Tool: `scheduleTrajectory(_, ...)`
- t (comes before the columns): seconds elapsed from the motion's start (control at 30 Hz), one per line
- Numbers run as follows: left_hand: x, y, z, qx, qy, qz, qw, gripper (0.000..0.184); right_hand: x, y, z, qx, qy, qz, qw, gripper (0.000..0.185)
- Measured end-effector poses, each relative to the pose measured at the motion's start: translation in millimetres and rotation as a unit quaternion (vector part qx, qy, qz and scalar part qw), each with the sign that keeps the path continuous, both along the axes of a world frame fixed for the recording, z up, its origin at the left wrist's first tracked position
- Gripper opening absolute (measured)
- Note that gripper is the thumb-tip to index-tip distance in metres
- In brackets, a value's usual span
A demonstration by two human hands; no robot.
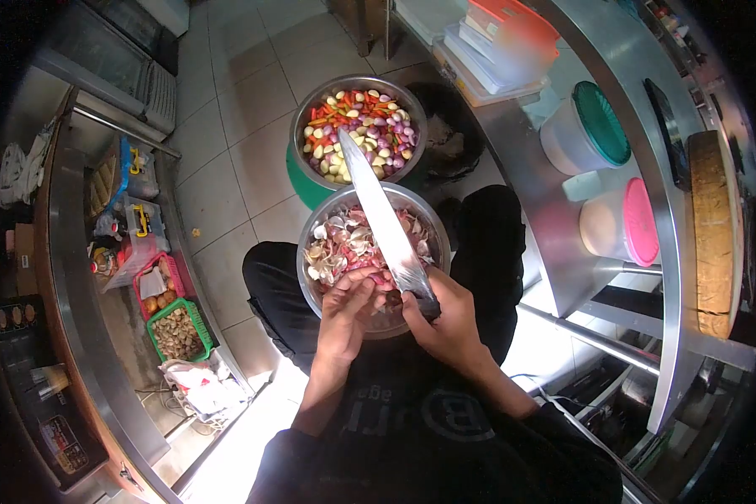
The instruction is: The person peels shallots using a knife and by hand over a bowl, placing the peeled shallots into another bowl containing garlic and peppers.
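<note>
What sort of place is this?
Most likely a kitchen, perhaps a restaurant's. The right hand holds a large knife, the far metal bowl contains what look like shallots and garlic, and lidded tubs sit on a steel shelf.

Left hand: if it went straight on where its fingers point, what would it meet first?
Probably the knife, whose blade slants across just beyond the left hand, though depth is unclear from this one view.
</note>
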State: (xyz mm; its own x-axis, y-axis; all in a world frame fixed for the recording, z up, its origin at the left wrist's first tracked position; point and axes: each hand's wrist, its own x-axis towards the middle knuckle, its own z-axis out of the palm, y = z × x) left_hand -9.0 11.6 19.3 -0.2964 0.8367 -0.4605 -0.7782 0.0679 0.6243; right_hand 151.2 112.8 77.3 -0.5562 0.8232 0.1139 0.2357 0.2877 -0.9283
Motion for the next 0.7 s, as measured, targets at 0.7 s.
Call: scheduleTrajectory(0.7, 7, -6, 4, 0.042, 0.075, 0.006, 0.996, 0.020, 2, -3, 0, 0.032, -0.085, 0.095, 0.991, 0.031)
